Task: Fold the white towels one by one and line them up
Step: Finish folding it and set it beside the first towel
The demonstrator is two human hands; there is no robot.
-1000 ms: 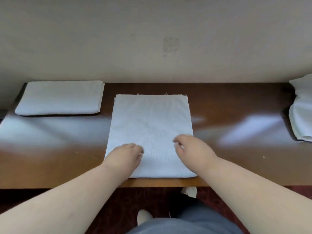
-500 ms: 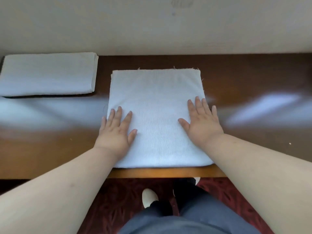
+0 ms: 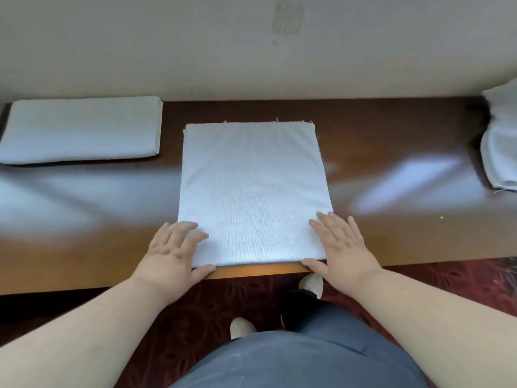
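1. The half-folded towel (image 3: 253, 193) lies flat at the middle of the bench (image 3: 391, 233), its near hem along the bench's front edge.
2. Change: half a second ago both hands lay palm-down further up this towel; now they sit at its 2 near corners. The left hand (image 3: 174, 252) rests there with fingers bent, thumb at the near hem. The right hand (image 3: 340, 245) has straight, spread fingers, thumb at the near right corner. Neither has lifted any cloth.
3. Reading: smoothing looks finished; the next fold probably carries the near edge away from the person.
4. A finished folded towel (image 3: 81, 130) lies left of the central towel, against the wall (image 3: 195, 46).
5. Unfolded towels (image 3: 500, 141) sit far right of it.
6. Bench: dark glossy wood with pale window glare. Below: patterned red carpet (image 3: 251, 298).
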